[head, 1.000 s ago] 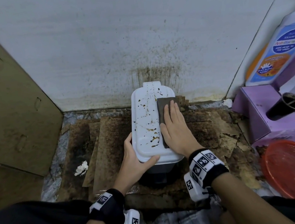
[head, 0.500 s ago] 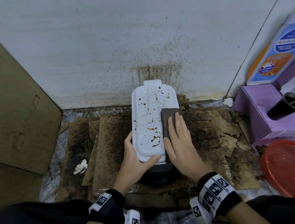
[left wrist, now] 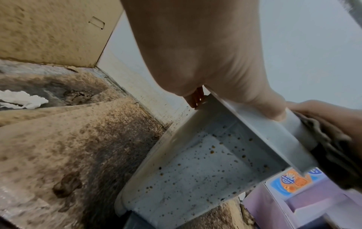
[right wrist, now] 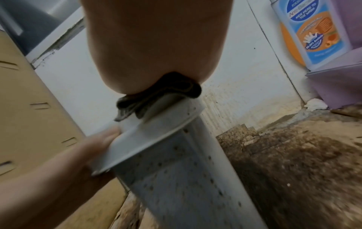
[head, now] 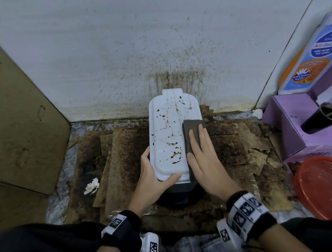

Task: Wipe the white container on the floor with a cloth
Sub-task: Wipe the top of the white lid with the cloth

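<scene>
Right hand (head: 206,158) flat, fingers straight, pressing folded dark grey cloth (head: 192,127) onto stained white plastic container (head: 168,138); left hand (head: 154,179) clamped around its near corner.

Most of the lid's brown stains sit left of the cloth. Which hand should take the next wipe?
Right. The right hand already presses the cloth flat on the white container, beside the stains; the left hand grips its near corner, steadying it.

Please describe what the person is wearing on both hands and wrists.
The hands are bare. The left hand and the right hand each have a black wristband carrying white blocks printed with black square code markers. A white camera unit hangs below each wrist. Dark sleeves or clothing show beside the forearms.
</scene>
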A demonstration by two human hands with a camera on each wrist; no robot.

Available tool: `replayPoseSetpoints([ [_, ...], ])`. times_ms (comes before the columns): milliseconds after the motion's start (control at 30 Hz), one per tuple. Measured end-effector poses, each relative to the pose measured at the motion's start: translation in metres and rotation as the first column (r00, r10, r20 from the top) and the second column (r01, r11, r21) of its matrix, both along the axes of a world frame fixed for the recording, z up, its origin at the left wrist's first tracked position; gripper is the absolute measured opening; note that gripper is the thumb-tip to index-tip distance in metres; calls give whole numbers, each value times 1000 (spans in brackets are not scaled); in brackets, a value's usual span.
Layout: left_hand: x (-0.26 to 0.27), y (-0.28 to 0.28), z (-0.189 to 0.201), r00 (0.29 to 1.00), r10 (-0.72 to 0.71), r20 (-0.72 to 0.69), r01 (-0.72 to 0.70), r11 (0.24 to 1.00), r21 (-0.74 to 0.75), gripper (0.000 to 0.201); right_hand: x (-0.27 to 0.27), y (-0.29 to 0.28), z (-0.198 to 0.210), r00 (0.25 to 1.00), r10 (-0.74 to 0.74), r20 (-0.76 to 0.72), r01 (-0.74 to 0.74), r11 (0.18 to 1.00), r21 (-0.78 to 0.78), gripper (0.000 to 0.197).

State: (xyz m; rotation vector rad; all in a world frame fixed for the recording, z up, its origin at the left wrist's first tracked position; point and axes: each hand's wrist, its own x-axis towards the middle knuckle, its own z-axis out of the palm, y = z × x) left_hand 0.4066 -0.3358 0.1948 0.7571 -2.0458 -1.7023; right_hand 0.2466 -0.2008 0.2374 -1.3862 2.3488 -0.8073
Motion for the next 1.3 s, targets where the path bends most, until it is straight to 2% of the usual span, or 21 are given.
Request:
replayPoseSetpoints([
  [100, 0, 1, 1, 1000, 7, -7, -7, 1000, -1, 110, 20, 17, -4, 997, -20, -69, 19, 1000, -23, 62],
  [233, -1, 2, 4, 1000, 2, -15, -2, 1000, 6, 108, 5, 0, 1, 994, -38, -100, 40, 999, 22, 63],
  [367, 0, 1, 3, 1000, -7, -10, 7, 1000, 21, 109, -26, -29, 5, 999, -37, -39, 40, 994, 97, 64],
  [467, 2, -1, 3, 1000, -29, -1, 29, 999, 20, 110, -31, -34, 6, 1000, -25, -13, 26, 997, 71, 64],
  [667, 2, -1, 1, 1000, -30, 6, 30, 1000, 2, 110, 13, 7, -1, 999, -47, 22, 48, 997, -62, 61],
  [800, 1, -2, 0, 999, -36, -4, 36, 999, 7, 110, 32, 15, -2, 998, -62, -11, 61, 996, -67, 60],
  [900, 2, -3, -1, 999, -41, 1, 41, 999, 3, 111, 22, 6, -1, 996, -66, -66, 62, 996, -58, 60],
  [1100, 1, -3, 1, 999, -50, 2, 50, 999, 4, 108, -27, -26, 7, 998, -14, 61, 11, 998, 62, 65],
  [1300, 3, -4, 2, 998, -62, 1, 62, 998, 27, 109, -36, -29, 9, 995, 15, 95, -19, 999, 50, 65],
])
